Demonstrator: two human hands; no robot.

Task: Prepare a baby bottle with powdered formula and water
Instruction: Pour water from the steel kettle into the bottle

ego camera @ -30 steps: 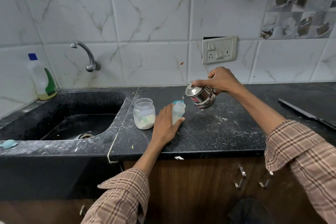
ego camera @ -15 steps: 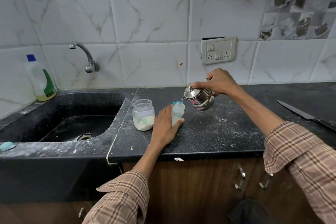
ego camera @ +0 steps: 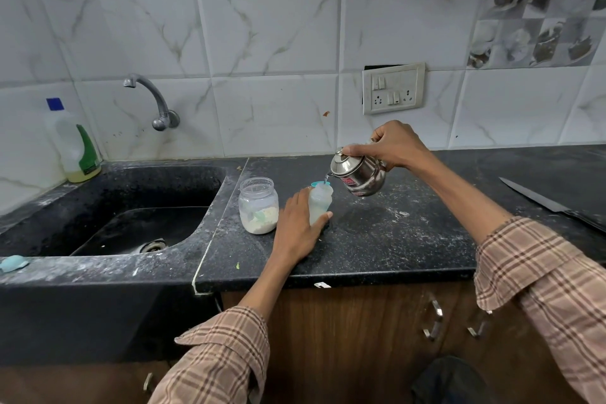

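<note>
Tilted kettle [ego camera: 359, 174] spout over gripped bottle [ego camera: 319, 203] rim.

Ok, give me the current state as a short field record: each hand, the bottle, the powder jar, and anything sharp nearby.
left hand: grips the baby bottle, upright on the counter
right hand: holds the steel kettle tilted, spout over the bottle mouth
pour: thin stream visible at the spout
powder jar: open, left of the bottle, partly filled
knife: lies on the counter at far right, apart from both hands
</note>
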